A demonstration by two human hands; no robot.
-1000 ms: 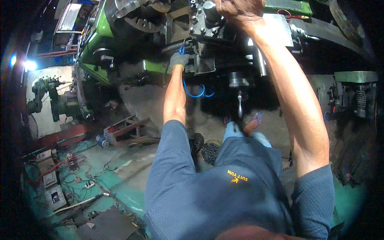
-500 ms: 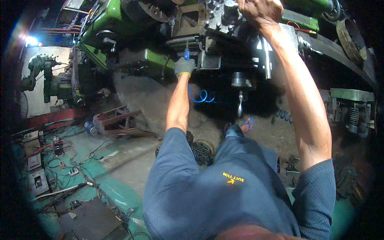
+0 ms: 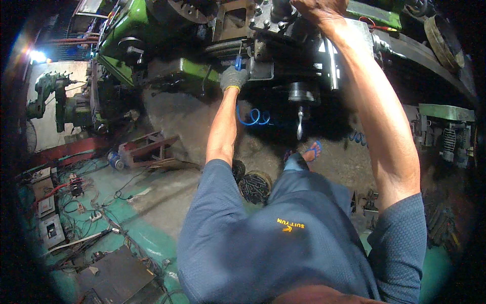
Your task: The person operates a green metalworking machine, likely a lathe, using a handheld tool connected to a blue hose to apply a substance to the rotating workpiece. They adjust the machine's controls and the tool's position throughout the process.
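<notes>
My left hand (image 3: pixel 233 78), in a grey glove with a yellow cuff, is closed round a blue-handled screwdriver (image 3: pixel 238 62). Its thin shaft points away from me, in front of the carriage of a green lathe (image 3: pixel 183 72). At the top edge my bare right hand (image 3: pixel 324 9) is curled closed beside the bolted tool post (image 3: pixel 264 16). Whatever its fingers grip is hidden behind the hand. Below the right forearm, a black hub with a shiny crank handle (image 3: pixel 300 121) sticks out toward me.
A bright metal lever (image 3: pixel 332 66) stands by my right forearm. Coiled blue hose (image 3: pixel 253 117) hangs under the machine. On the floor are a bucket of dark metal pieces (image 3: pixel 254 187), a reddish frame (image 3: pixel 149 149) and tangled cables (image 3: pixel 106 215). A green-topped machine part (image 3: pixel 446 112) stands at right.
The view has shifted slightly, so the machine sits a little higher and further left. Both hands keep their grip; the screwdriver's shaft leans slightly more to the right.
</notes>
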